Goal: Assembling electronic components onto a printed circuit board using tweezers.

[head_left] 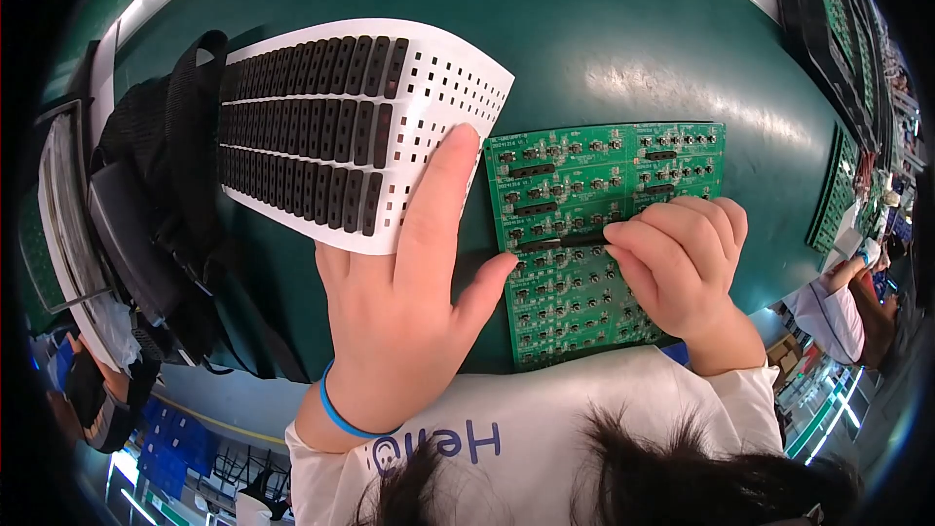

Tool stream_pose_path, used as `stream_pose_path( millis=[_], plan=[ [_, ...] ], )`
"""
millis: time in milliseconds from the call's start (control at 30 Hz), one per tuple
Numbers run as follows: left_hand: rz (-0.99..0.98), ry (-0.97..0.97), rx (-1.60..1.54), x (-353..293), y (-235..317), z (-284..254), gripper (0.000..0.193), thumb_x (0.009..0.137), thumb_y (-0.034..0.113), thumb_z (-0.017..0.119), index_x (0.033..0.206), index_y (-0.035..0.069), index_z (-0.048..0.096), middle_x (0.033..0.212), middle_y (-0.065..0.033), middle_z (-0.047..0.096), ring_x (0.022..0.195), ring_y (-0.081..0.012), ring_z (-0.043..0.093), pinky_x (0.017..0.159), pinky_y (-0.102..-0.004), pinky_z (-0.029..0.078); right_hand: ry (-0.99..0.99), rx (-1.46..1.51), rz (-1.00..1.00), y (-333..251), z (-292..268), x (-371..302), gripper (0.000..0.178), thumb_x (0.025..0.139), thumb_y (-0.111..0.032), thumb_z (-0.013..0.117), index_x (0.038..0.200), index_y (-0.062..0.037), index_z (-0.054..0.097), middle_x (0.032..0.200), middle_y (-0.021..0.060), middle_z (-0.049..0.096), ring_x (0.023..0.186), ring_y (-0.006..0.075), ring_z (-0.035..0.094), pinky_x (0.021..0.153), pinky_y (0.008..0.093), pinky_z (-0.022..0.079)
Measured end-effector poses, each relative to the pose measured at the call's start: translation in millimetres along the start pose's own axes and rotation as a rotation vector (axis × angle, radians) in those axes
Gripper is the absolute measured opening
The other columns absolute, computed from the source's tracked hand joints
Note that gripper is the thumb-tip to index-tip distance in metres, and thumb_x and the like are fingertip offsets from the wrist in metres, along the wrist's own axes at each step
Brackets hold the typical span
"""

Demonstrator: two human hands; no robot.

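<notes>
head | right hand (682, 258): pinching dark piece (586, 240), green board (584, 304) beneath | left hand (397, 317): pinching white sheet (409, 37)

Left hand (394, 302), blue band (341, 414) at wrist, held white perforated sheet (463, 58), index finger on top, other fingers underneath; thumb tip reached left edge of green circuit board panel (575, 317). Three rows of black strips (302, 131) stood on sheet. Right hand (682, 258) pinched slim dark piece (582, 239) over panel, near fitted black strip (538, 246). Panel lay on green table (633, 68). Black bag (161, 136) sat left of sheet. More green boards (831, 190) lay far right, near another person's white sleeve (828, 317).
</notes>
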State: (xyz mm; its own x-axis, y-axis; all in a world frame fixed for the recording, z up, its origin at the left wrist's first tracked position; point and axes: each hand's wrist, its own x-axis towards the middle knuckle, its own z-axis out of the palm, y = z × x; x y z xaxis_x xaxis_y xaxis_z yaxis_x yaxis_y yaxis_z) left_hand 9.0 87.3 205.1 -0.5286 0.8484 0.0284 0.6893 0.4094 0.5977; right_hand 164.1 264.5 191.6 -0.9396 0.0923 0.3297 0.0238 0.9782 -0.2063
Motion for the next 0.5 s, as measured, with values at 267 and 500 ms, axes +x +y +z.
stream_pose_path(
  millis=[267,500],
  plan=[
    [0.011,0.005,0.012,-4.3,1.7,-2.7,0.081,0.061,0.009,0.082,0.133,0.000,0.045,0.128,-0.0160,0.051,0.116,-0.0376,0.046,0.100,-0.0436,0.035,-0.006,0.004,-0.012,-2.8,-3.7,0.1,0.026,0.066,-0.016,0.072,0.092,-0.0169,0.066,0.087,-0.0037,0.058,0.075,0.0140,0.055,0.070,0.0297,0.035],
    [0.022,-0.011,0.042,-5.5,0.7,-3.1,0.082,0.061,0.011,0.082,0.134,0.000,0.044,0.130,-0.0149,0.051,0.117,-0.0379,0.046,0.101,-0.0441,0.034,-0.010,0.010,0.003,-4.1,-3.6,-1.4,0.027,0.066,-0.015,0.071,0.093,-0.0171,0.066,0.087,-0.0042,0.058,0.076,0.0138,0.054,0.070,0.0297,0.035]
  ],
)
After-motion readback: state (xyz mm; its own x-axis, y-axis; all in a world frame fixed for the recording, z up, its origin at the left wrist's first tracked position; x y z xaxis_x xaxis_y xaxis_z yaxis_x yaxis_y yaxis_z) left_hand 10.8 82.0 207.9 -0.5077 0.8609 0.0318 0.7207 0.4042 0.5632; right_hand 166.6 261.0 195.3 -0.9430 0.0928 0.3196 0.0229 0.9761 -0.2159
